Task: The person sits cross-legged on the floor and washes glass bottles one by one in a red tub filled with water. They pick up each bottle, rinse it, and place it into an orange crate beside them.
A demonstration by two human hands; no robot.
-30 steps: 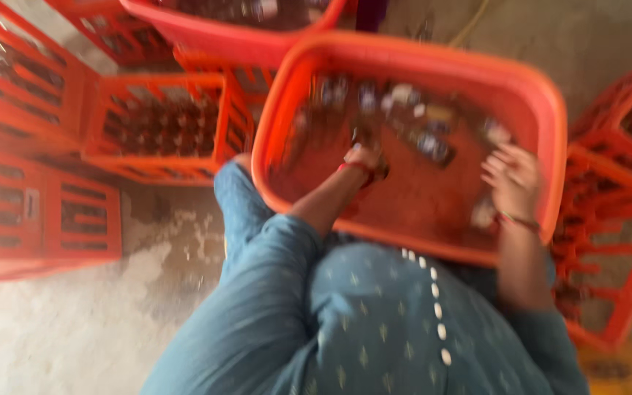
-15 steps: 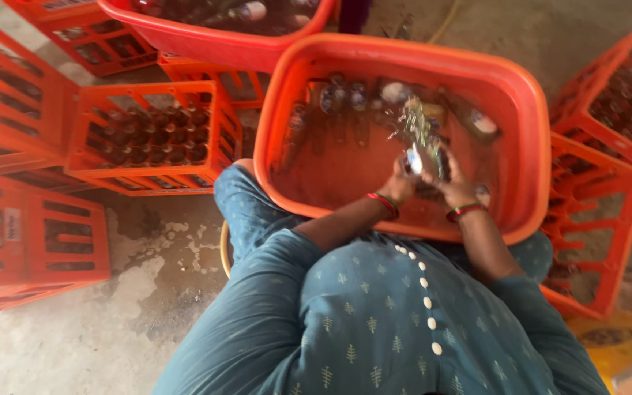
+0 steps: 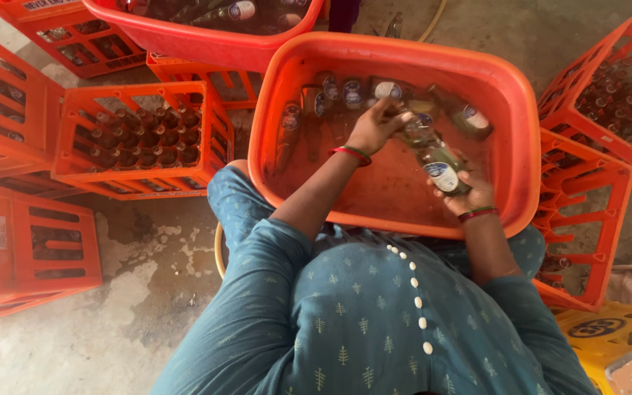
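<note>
Washing step, by the look of it: right hand (image 3: 469, 196) grips glass bottle (image 3: 437, 159) by its base over orange tub (image 3: 521, 132); left hand (image 3: 374, 126) pinches its neck. Next move needs a firm wet-glass hold

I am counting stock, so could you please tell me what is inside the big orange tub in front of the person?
The orange tub holds labelled glass bottles lying along its far side. Both hands, left and right, grip one bottle. The forearms cover part of the tub.
</note>
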